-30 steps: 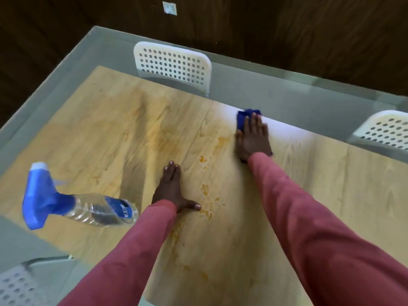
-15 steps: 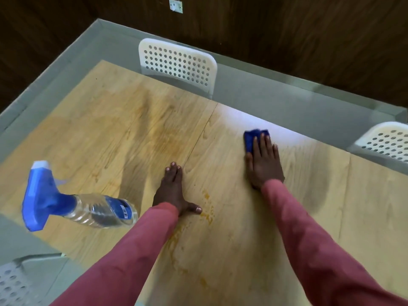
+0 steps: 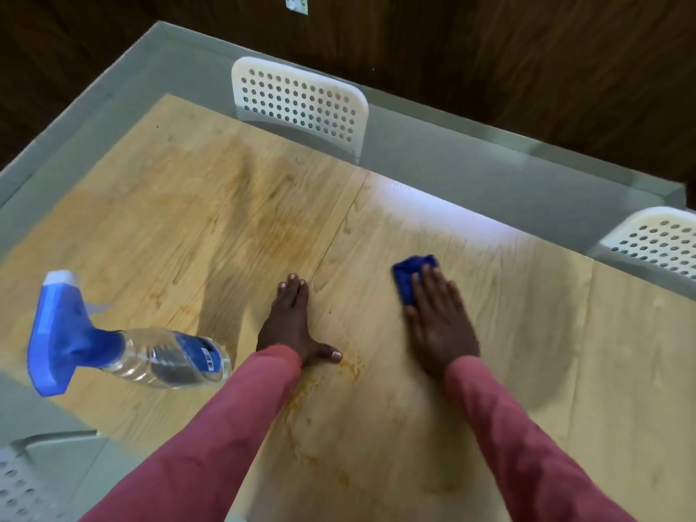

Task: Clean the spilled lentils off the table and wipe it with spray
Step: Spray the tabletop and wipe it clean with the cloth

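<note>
On the wooden table, my right hand pressed flat, fingers straight, on the blue cloth, my left hand rested open beside seemingly orange smears, the spray bottle lying further left.

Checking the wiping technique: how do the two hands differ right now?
The right hand presses flat on a blue cloth; the left hand rests on bare table, holding nothing. The right hand looks motion-blurred, the left sharp. The left thumb sticks out sideways; the right's isn't visible. Both lie palm-down with straight fingers.
</note>
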